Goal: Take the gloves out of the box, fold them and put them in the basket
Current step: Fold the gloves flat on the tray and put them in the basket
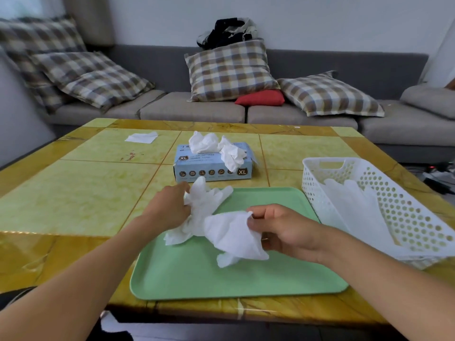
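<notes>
A crumpled white glove (221, 227) hangs just above the green tray (246, 279), stretched between both hands. My left hand (170, 207) grips its upper left end, where the glove fingers stick up. My right hand (283, 230) pinches the cuff end at the right. Behind the tray stands the light blue glove box (211, 168), marked XL, with more white gloves (216, 146) bunched out of its top opening. The white perforated basket (398, 207) sits at the right of the tray and holds flat white gloves (357, 207).
A single white sheet or glove (142, 137) lies flat at the far left of the yellow tiled table (73, 193). A grey sofa (197, 109) with checked cushions runs behind the table. Cables lie on the floor at the far right.
</notes>
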Demonstrator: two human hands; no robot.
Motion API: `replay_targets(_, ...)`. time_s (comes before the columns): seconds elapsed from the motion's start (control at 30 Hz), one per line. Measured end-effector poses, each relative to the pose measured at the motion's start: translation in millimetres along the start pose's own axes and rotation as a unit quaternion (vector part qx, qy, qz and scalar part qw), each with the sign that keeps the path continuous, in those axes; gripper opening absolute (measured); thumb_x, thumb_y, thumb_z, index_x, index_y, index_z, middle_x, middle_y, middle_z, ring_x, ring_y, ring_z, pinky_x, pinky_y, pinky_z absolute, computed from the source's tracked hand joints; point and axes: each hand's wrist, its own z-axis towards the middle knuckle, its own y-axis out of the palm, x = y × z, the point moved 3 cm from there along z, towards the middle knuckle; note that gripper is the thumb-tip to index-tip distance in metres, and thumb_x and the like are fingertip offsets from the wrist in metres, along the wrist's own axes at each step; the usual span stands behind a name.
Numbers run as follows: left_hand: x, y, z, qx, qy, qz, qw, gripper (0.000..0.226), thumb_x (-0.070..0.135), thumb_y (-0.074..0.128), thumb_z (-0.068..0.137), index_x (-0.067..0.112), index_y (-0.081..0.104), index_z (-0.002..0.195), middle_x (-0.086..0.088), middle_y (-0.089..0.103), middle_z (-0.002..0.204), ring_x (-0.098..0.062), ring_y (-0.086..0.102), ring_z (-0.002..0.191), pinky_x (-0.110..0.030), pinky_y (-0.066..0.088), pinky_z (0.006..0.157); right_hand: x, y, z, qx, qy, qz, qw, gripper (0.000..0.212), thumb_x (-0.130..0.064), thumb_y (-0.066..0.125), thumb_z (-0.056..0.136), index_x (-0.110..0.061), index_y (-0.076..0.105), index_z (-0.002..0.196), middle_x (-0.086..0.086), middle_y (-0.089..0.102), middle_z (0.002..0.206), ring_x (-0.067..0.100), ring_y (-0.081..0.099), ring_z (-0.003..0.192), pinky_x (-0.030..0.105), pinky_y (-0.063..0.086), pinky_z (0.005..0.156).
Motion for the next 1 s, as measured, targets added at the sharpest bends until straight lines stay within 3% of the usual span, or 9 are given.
replay_targets(0.13, 6, -9, -5, -0.100, -0.015, 0.044, 0.994, 0.067, 0.038, 0.067, 0.083, 0.021, 0.039, 0.141, 0.001, 0.058, 0.103, -0.023, 0.059, 0.094, -0.035, 0.050, 0.075, -21, -11, -6, 0.015, -0.002, 0.259, 0.966, 0.032, -0.005, 0.083, 0.068, -0.007, 0.080, 0.099, 0.015, 0.070, 0.098, 0.024, 0.066, 0.081, 0.035, 0.060, 0.072)
replay_targets(0.2, 10, -23, -10, -0.105, -0.002, 0.059, 0.993, 0.091, 0.058, 0.061, 0.075, 0.024, 0.026, 0.152, -0.004, 0.052, 0.130, -0.026, 0.049, 0.120, -0.039, 0.046, 0.094, -30, -15, -6, 0.048, 0.002, 0.311, 0.949, 0.023, -0.006, 0.069, 0.077, -0.003, 0.079, 0.097, 0.016, 0.070, 0.097, 0.025, 0.066, 0.080, 0.040, 0.057, 0.080)
replay_targets(0.3, 38, -45, -31, -0.123, 0.077, -0.172, 0.974, 0.107, 0.073, 0.060, 0.059, 0.039, 0.024, 0.154, 0.013, 0.031, 0.157, -0.013, 0.031, 0.142, -0.036, 0.033, 0.109, -33, -13, -3, 0.062, 0.038, 0.293, 0.953, 0.031, -0.018, 0.050, 0.092, -0.003, 0.070, 0.111, 0.015, 0.068, 0.090, 0.024, 0.065, 0.074, 0.040, 0.057, 0.076)
replay_targets(0.4, 80, -42, -55, -0.168, 0.158, -0.344, 0.910, 0.094, 0.062, 0.084, 0.066, 0.039, 0.042, 0.146, 0.020, 0.054, 0.141, 0.000, 0.049, 0.132, -0.030, 0.041, 0.109, -28, -3, 2, -0.010, 0.091, 0.223, 0.971, 0.075, -0.068, 0.046, 0.093, -0.006, 0.066, 0.131, 0.017, 0.061, 0.114, 0.026, 0.060, 0.091, 0.039, 0.053, 0.076)
replay_targets(0.5, 104, -25, -59, -0.123, 0.131, -0.397, 0.900, 0.043, 0.038, 0.085, 0.074, 0.027, 0.070, 0.113, 0.005, 0.074, 0.105, -0.015, 0.072, 0.096, -0.031, 0.058, 0.085, -20, -7, -1, -0.047, 0.095, 0.170, 0.980, 0.100, -0.086, 0.045, 0.080, -0.003, 0.062, 0.135, 0.014, 0.062, 0.105, 0.024, 0.060, 0.090, 0.034, 0.054, 0.072)
replay_targets(0.57, 101, -20, -54, -0.068, 0.072, -0.433, 0.896, 0.020, 0.026, 0.085, 0.078, 0.018, 0.074, 0.094, -0.005, 0.075, 0.092, -0.022, 0.072, 0.080, -0.029, 0.057, 0.070, -26, -10, -6, -0.044, 0.059, 0.151, 0.986, 0.080, -0.071, 0.074, 0.072, -0.007, 0.073, 0.119, 0.008, 0.066, 0.095, 0.018, 0.063, 0.080, 0.027, 0.056, 0.064)
replay_targets(0.63, 96, -18, -51, -0.074, 0.022, -0.483, 0.872, 0.026, 0.022, 0.085, 0.078, 0.007, 0.073, 0.095, -0.014, 0.074, 0.094, -0.026, 0.069, 0.080, -0.033, 0.056, 0.071, -30, -20, -8, 0.003, 0.017, 0.123, 0.992, 0.055, -0.041, 0.095, 0.060, -0.013, 0.078, 0.104, 0.006, 0.072, 0.093, 0.016, 0.066, 0.074, 0.023, 0.054, 0.059)
replay_targets(0.77, 97, -25, -56, -0.103, 0.006, -0.548, 0.830, 0.055, 0.023, 0.089, 0.069, -0.006, 0.062, 0.107, -0.026, 0.071, 0.103, -0.039, 0.070, 0.089, -0.053, 0.056, 0.082, -26, -31, -10, 0.098, 0.001, -0.033, 0.995, 0.056, -0.032, 0.089, 0.065, -0.019, 0.073, 0.117, 0.003, 0.075, 0.113, 0.016, 0.068, 0.098, 0.031, 0.049, 0.082)
replay_targets(1.0, 102, -25, -58, -0.171, 0.019, -0.580, 0.796, 0.076, 0.001, 0.088, 0.058, 0.011, 0.057, 0.126, -0.014, 0.074, 0.112, -0.034, 0.071, 0.104, -0.046, 0.058, 0.086, -40, -26, -14, 0.138, -0.078, 0.081, 0.984, 0.048, -0.014, 0.080, 0.078, 0.002, 0.067, 0.121, 0.016, 0.070, 0.113, 0.027, 0.063, 0.096, 0.039, 0.048, 0.087)
